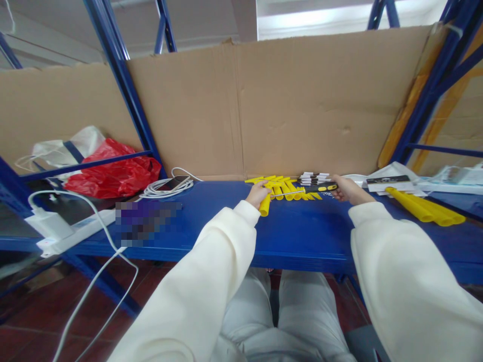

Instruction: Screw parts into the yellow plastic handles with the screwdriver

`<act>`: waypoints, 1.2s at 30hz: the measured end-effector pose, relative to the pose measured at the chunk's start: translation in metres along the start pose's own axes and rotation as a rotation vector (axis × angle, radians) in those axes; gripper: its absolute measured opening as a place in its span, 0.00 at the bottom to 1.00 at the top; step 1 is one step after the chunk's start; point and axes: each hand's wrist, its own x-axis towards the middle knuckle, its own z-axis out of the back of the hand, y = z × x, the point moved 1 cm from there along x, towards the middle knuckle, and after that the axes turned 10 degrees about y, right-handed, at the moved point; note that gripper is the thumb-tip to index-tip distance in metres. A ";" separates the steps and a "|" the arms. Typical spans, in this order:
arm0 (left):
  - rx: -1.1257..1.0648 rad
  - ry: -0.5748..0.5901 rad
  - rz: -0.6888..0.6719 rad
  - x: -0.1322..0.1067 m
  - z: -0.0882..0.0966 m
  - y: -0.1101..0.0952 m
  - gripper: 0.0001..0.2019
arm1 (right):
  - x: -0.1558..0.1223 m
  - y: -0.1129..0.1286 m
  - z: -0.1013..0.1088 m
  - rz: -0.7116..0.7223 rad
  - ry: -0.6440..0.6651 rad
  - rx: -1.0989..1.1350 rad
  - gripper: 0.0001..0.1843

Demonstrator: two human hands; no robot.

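My left hand (pixel 258 193) is closed around a yellow tube (pixel 265 206) at the near edge of a pile of several yellow tubes (pixel 281 187) on the blue shelf (pixel 302 236). My right hand (pixel 349 190) grips the black and yellow handle of a screwdriver (pixel 320 188); its thin metal shaft points left toward the tube in my left hand. Behind the tool lie several small black and white parts (pixel 313 177). Both arms wear white sleeves.
A cardboard sheet (pixel 264 105) backs the shelf. At the right lie longer yellow tubes (pixel 424 208) and white packets (pixel 392 181). At the left are a phone with a coiled white cable (pixel 169 186), a red bag (pixel 113 171) and a white power strip (pixel 71 231).
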 end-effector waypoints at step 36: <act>0.137 -0.048 -0.042 0.008 -0.004 0.014 0.21 | 0.025 -0.023 0.041 0.021 -0.457 -0.840 0.19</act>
